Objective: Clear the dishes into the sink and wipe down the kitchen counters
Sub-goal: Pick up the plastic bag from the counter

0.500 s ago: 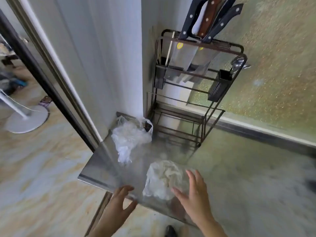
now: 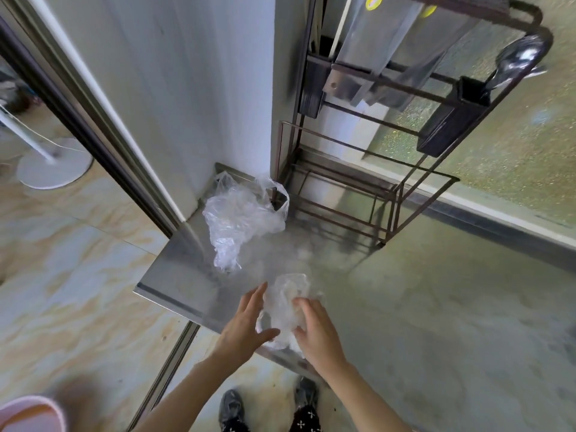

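Step in hand looks like clearing rubbish off the desk (image 2: 174, 275) before wiping. The crumpled bag (image 2: 288, 302) sits at the near edge btwn both hands, w/ the left hand (image 2: 246, 325) spread, straight fingers against its side, and the right hand (image 2: 321, 336) curled over its top. Next move prob. needs both to bunch it tight & lift, then reach past the fingertips for the second bag (image 2: 240, 219), well beyond by the wall. The desk is steel, hazy w/ smears; knife rack (image 2: 452, 120) stands beyond & right of the hands, tiled floor (image 2: 78, 291) off left.
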A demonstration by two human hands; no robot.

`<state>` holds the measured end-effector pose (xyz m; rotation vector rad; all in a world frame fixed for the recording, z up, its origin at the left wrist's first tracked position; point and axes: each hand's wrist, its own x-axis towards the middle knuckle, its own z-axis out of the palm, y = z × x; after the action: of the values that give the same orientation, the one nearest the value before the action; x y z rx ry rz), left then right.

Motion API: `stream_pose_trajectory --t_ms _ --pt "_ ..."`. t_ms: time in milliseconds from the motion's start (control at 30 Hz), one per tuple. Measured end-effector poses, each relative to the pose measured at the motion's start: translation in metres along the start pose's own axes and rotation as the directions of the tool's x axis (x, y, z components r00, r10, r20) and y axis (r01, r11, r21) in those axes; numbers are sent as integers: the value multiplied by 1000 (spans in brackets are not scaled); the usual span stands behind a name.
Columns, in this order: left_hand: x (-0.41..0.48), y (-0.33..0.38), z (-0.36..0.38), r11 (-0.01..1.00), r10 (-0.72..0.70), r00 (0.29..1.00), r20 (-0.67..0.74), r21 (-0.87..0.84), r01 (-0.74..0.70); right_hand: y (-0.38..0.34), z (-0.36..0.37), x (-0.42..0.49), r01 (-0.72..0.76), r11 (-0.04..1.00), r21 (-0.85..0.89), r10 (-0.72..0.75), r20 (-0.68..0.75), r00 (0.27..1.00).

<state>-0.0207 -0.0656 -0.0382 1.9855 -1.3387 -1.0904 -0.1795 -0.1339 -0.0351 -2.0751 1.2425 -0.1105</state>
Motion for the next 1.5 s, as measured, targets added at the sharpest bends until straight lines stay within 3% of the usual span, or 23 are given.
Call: stream_pose_trajectory --t_ms 133,200,300,400,600,767,867,967,1033,1133,1267,1400,1500 --pt "-3 2 -21 984 153 985 85 75 -159 -21 -27 3 91 975 203 -111 87 990" --pt "-4 10 -30 981 178 981 83 58 -183 -40 -45 2 64 940 336 -102 97 990" --pt "-5 28 -38 990 125 992 -24 -65 -126 -64 -58 0 9 801 599 -25 18 1000" --pt "-13 44 -37 976 40 985 -167 -205 -75 -82 -49 0 -33 682 731 7 39 999" --pt "-56 48 -47 862 -74 952 -296 -499 -88 -110 -28 -2 -132 694 707 -56 236 970" --pt "-109 14 -51 915 -99 896 -432 -393 -88 -120 -12 -13 -63 827 559 -144 320 936" --pt "-140 4 -56 920 -98 914 -395 -387 -68 -131 -1 -28 -7 899 438 -225 476 850" --pt "-174 -6 -49 894 -184 917 -354 -448 6 -133 16 -43 130 907 401 -364 590 720" --pt "-210 -14 -25 809 -354 838 -415 -585 52 -135 33 -60 236 906 352 -421 679 601" --pt "-266 -16 23 572 -577 715 -395 -820 8 -138 59 -92 278 913 300 -398 803 444" --pt "-332 -26 80 466 -718 584 -379 -885 0 -146 105 -140 327 923 202 -308 897 316" --pt "-394 -57 128 423 -863 308 -401 -906 8 -156 165 -200 340 928 151 -220 960 173" --pt "-442 -101 156 339 -938 77 -339 -941 -20 -157 223 -248 326 932 159 -196 977 86"
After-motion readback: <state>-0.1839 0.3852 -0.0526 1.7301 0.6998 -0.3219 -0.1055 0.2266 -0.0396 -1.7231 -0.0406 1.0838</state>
